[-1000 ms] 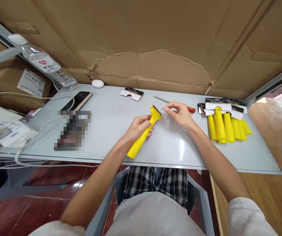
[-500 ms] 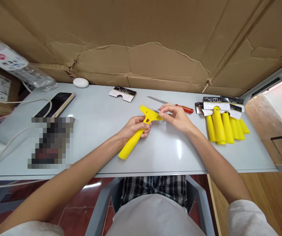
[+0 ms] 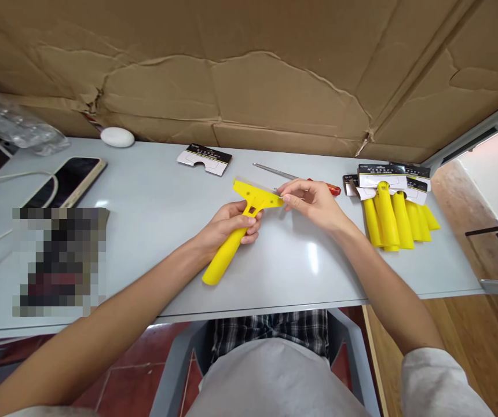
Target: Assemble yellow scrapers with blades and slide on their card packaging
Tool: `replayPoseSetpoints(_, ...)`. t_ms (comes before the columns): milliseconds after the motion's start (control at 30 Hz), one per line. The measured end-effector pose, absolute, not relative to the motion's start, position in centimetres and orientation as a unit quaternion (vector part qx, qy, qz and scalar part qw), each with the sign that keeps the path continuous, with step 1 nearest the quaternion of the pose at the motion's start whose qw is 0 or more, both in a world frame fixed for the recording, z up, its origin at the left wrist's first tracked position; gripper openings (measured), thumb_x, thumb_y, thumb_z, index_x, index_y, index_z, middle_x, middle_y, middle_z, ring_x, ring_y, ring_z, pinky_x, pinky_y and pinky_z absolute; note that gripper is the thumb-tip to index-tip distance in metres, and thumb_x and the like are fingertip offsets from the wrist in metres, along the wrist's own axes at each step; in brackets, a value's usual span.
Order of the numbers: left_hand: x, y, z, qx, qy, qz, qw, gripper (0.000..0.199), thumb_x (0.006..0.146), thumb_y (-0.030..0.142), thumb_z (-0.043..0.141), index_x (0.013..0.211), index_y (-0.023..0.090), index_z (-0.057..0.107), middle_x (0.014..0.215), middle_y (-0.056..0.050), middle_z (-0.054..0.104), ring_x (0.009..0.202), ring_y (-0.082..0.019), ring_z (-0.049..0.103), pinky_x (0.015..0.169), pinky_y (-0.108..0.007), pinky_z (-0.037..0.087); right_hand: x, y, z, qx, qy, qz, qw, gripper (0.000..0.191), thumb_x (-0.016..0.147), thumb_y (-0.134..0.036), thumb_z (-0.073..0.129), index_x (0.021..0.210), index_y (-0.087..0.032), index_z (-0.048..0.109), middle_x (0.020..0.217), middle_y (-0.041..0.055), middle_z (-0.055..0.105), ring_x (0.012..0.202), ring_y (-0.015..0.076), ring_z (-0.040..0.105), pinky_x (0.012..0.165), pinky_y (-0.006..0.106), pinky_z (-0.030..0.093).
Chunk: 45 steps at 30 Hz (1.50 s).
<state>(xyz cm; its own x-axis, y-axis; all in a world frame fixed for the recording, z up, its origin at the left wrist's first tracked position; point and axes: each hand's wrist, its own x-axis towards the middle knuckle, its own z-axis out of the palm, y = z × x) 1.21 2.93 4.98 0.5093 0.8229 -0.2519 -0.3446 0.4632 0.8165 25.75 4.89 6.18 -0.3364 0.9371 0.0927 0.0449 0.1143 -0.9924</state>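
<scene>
My left hand [image 3: 234, 226] is wrapped round the neck of a yellow plastic scraper [image 3: 225, 255], whose wide head points away from me. Along the head's far edge runs a thin, pale strip, seemingly a blade [image 3: 257, 184]. At the right end of that edge, my right hand [image 3: 312, 200] is closed in a pinch; what sits between its fingertips is too small to make out. Just beyond the right hand lies a screwdriver [image 3: 275, 171], its red handle partly hidden behind the fingers.
A black-and-white card [image 3: 204, 159] lies at the table's back. Several yellow scrapers with cards [image 3: 388, 223] are piled at right. To the left are a phone [image 3: 69, 180], a white oval object [image 3: 117, 136], a cable, a plastic bottle [image 3: 18, 124] and a pixelated patch. Cardboard [image 3: 231, 87] stands behind.
The scraper has turned slightly in my left hand, so more of its head's face and far edge shows. My right hand stays at the head's right end. The camera view has shifted a little.
</scene>
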Motion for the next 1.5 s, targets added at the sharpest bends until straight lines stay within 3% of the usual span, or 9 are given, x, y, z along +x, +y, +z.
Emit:
replayPoseSetpoints(167, 1.2, 2.9, 5.0, 0.349, 0.335, 0.382, 0.787, 0.035, 0.065, 0.022, 0.095, 0.089, 0.013, 0.071, 0.089, -0.001, 0.062, 0.058, -0.006, 0.050, 0.042, -0.019, 0.038, 25.9, 4.7, 6.5, -0.399, -0.606, 0.544, 0.422, 0.042, 0.087, -0.061, 0.087, 0.096, -0.020, 0.078, 0.126, 0.0109, 0.079, 0.097, 0.0201, 0.074, 0.085, 0.038, 0.065)
replayPoseSetpoints(400, 1.4, 2.9, 5.3, 0.368, 0.339, 0.353, 0.790, 0.031, 0.065, 0.024, 0.093, 0.081, 0.012, 0.069, 0.076, -0.002, 0.060, 0.057, -0.008, 0.050, 0.043, -0.020, 0.038, 26.0, 4.7, 6.4, -0.392, -0.618, 0.538, 0.418, 0.044, 0.089, -0.063, 0.085, 0.100, -0.021, 0.080, 0.110, 0.0086, 0.082, 0.093, 0.0200, 0.074, 0.085, 0.038, 0.064)
replayPoseSetpoints(667, 1.4, 2.8, 5.6, 0.386, 0.335, 0.348, 0.786, 0.029, 0.068, 0.024, 0.091, 0.081, 0.013, 0.067, 0.072, -0.001, 0.060, 0.056, -0.008, 0.048, 0.044, -0.021, 0.038, 25.9, 4.8, 6.3, -0.394, -0.617, 0.540, 0.415, 0.045, 0.088, -0.064, 0.085, 0.100, -0.021, 0.080, 0.115, 0.0088, 0.081, 0.100, 0.0220, 0.074, 0.085, 0.039, 0.065)
replayPoseSetpoints(1133, 1.5, 2.7, 6.1, 0.410, 0.357, 0.330, 0.772, 0.026, 0.069, 0.025, 0.088, 0.078, 0.014, 0.067, 0.067, 0.000, 0.057, 0.054, -0.009, 0.049, 0.045, -0.021, 0.036, 25.9, 4.6, 6.8, -0.409, -0.647, 0.508, 0.395, 0.037, 0.088, -0.055, 0.085, 0.095, -0.020, 0.078, 0.103, 0.0068, 0.080, 0.087, 0.0177, 0.070, 0.081, 0.035, 0.059)
replayPoseSetpoints(1500, 1.0, 2.6, 6.4, 0.470, 0.363, 0.290, 0.750, 0.023, 0.075, 0.026, 0.084, 0.080, 0.015, 0.065, 0.061, 0.001, 0.055, 0.050, -0.010, 0.048, 0.046, -0.023, 0.036, 26.0, 4.7, 6.8, -0.402, -0.653, 0.519, 0.377, 0.033, 0.089, -0.051, 0.084, 0.093, -0.020, 0.076, 0.095, 0.0052, 0.078, 0.087, 0.0187, 0.071, 0.081, 0.035, 0.059)
